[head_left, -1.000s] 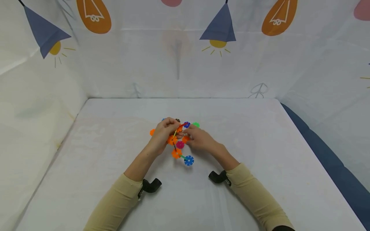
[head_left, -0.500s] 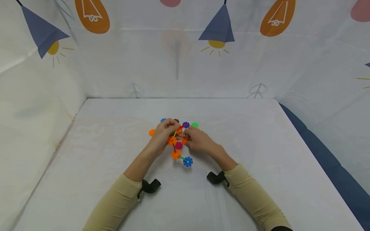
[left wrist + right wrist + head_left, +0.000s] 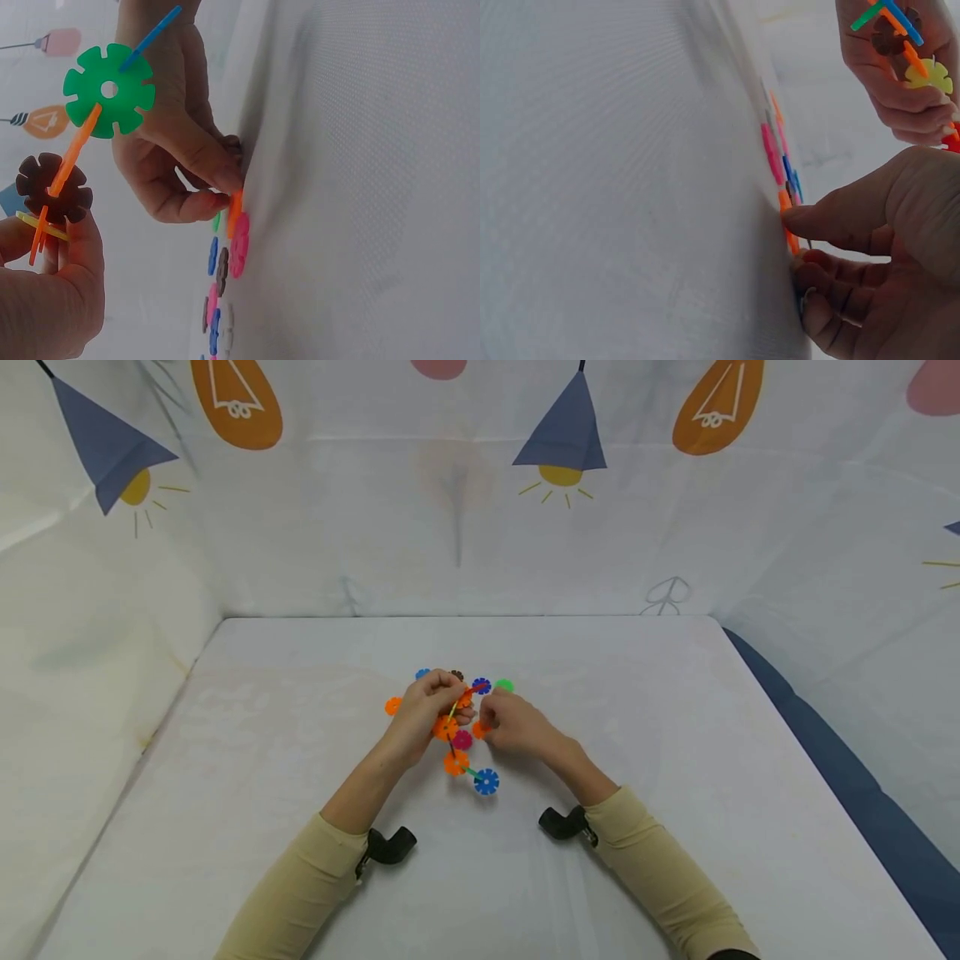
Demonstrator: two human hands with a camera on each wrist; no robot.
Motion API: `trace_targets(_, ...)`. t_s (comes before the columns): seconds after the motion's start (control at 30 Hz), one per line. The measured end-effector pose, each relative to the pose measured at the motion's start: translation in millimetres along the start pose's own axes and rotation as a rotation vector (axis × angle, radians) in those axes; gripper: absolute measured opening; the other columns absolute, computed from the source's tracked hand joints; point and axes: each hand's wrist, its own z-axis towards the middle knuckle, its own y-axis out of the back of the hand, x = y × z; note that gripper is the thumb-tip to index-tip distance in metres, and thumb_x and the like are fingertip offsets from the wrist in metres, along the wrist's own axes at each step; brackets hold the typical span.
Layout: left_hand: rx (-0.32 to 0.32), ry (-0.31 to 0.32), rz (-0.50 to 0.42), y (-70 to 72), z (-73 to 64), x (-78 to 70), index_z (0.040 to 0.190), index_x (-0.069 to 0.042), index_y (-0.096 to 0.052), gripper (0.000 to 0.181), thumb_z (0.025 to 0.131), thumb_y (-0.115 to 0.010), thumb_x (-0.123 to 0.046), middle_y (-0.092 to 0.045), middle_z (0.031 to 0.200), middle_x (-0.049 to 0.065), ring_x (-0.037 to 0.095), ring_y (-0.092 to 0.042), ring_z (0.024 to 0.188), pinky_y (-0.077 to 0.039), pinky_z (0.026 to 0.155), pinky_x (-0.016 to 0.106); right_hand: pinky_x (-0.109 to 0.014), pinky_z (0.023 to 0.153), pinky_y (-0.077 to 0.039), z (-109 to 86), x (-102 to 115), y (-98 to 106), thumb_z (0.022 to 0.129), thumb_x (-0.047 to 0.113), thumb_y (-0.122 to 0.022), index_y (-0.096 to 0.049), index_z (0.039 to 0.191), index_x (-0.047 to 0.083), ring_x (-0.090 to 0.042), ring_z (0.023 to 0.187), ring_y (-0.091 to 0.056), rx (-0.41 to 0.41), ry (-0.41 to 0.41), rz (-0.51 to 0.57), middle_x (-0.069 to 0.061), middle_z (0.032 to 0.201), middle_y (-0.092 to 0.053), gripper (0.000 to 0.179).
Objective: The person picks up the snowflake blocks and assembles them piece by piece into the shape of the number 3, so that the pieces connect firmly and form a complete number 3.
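My left hand holds a chain of slotted plastic discs above the table. Orange and blue discs of that chain hang toward me. In the left wrist view, its green disc and brown disc are joined edge to edge through an orange disc. My right hand is down at the tabletop, pinching a loose orange disc between thumb and fingers. A magenta disc lies just left of that orange one. My left fingers partly hide the chain's upper part, including a red disc.
More loose discs lie beyond the hands: green, dark blue, brown and light blue. Another orange disc is left of my left hand. White cloth walls border the white table behind and at the sides.
My right fingers have drawn back slightly from the left hand and curled in at the orange disc. The left hand keeps its hold on the chain, nearly still. The head view has shifted a little.
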Motion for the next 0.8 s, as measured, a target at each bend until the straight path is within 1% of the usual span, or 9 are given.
trace_targets(0.2, 0.000, -0.008, 0.014, 0.5, -0.5, 0.4, 0.107, -0.002, -0.049, 0.018, 0.104, -0.052, -0.019, -0.056, 0.091, 0.006, 0.013, -0.066, 0.072, -0.059, 0.071, 0.021, -0.028, 0.070, -0.045, 0.8, 0.8, -2.2, 0.081, 0.006, -0.073, -0.065, 0.098, 0.008, -0.018, 0.080, -0.051, -0.002, -0.028, -0.008, -0.003, 0.088, -0.058, 0.019)
trace_targets(0.43, 0.008, -0.013, 0.011, 0.5, -0.5, 0.9, 0.107, -0.002, -0.048, 0.018, 0.104, -0.052, -0.020, -0.057, 0.088, 0.006, 0.012, -0.066, 0.072, -0.060, 0.072, 0.022, -0.028, 0.069, -0.045, 0.5, 1.3, -2.6, 0.081, 0.008, -0.074, -0.066, 0.104, 0.007, -0.017, 0.080, -0.051, -0.007, -0.024, -0.030, -0.003, 0.088, -0.059, 0.024)
trace_targets(0.6, 0.018, -0.004, -0.005, 0.2, -1.2, 1.0, 0.107, -0.003, -0.048, 0.018, 0.104, -0.051, -0.020, -0.055, 0.090, 0.007, 0.012, -0.065, 0.072, -0.059, 0.071, 0.021, -0.028, 0.069, -0.044, 0.5, 0.4, -2.2, 0.080, 0.008, -0.074, -0.066, 0.101, 0.007, -0.017, 0.080, -0.051, 0.006, -0.026, -0.024, -0.003, 0.088, -0.058, 0.022)
trace_targets(0.8, 0.026, 0.004, -0.020, 0.0, 0.2, 1.2, 0.108, -0.003, -0.048, 0.017, 0.104, -0.050, -0.020, -0.054, 0.093, 0.006, 0.012, -0.066, 0.072, -0.059, 0.070, 0.020, -0.028, 0.068, -0.043, 0.2, -1.5, 0.5, 0.078, 0.003, -0.074, -0.063, 0.095, 0.006, -0.019, 0.080, -0.050, 0.020, -0.029, 0.052, -0.005, 0.088, -0.057, 0.021)
